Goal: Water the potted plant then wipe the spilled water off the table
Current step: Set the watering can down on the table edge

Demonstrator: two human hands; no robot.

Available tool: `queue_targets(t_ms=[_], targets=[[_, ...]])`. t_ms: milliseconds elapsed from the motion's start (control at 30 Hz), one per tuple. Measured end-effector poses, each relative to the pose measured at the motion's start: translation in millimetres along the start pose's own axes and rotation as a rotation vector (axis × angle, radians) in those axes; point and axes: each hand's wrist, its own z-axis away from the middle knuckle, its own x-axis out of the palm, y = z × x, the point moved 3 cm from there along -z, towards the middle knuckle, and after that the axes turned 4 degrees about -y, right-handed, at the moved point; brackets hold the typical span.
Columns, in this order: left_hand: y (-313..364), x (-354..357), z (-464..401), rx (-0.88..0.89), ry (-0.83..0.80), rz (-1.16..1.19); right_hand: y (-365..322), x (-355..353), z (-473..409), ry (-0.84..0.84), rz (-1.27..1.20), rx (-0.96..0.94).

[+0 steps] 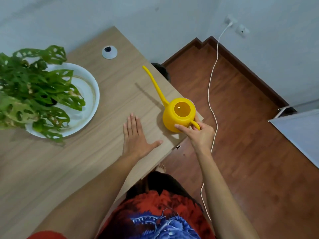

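A yellow watering can (177, 116) with a long thin spout stands upright near the right corner of the wooden table (107, 94); its spout points away toward the wall. My right hand (198, 133) is closed around the can's handle, thumb against its body. My left hand (136, 135) lies flat on the table, fingers spread, just left of the can and holding nothing. The potted plant (32, 90), with green holed leaves, sits in a white saucer (89, 88) at the table's left side. No spilled water shows on the wood.
A white cable grommet (109, 52) is set in the table near the wall. A white cord (213, 94) runs from a wall socket down across the wooden floor (250, 144) beside the table. A white panel (300, 133) lies at the right.
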Motion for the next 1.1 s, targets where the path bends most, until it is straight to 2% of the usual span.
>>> queue_targets(t_ms=[333,533,667,733,933,1000,1100], targets=[[-0.5,4.8,-1.7,0.015,0.013,-0.016,37.6,2.9,-11.5,-0.061,0.051,0.012],[-0.1,3.1,-2.2,0.012,-0.022,-0.036,26.1,-2.8,-6.0,0.039,0.071,-0.100],[-0.4,0.1,-1.3,0.009,-0.043,-0.038,15.2,-2.6,-0.5,0.042,0.118,-0.147],[-2.4,-5.4,1.0,0.018,-0.052,-0.037,6.1,3.0,9.7,0.036,0.182,-0.220],[-29.9,-22.1,29.5,0.076,0.009,0.029,-13.7,44.5,52.8,0.135,0.380,-0.640],[-53.1,-21.5,50.9,0.063,0.042,0.025,-11.1,71.2,72.9,0.061,0.370,-0.684],[-98.9,-16.3,89.2,0.029,0.042,0.034,9.1,118.1,102.9,-0.135,0.416,-0.636]])
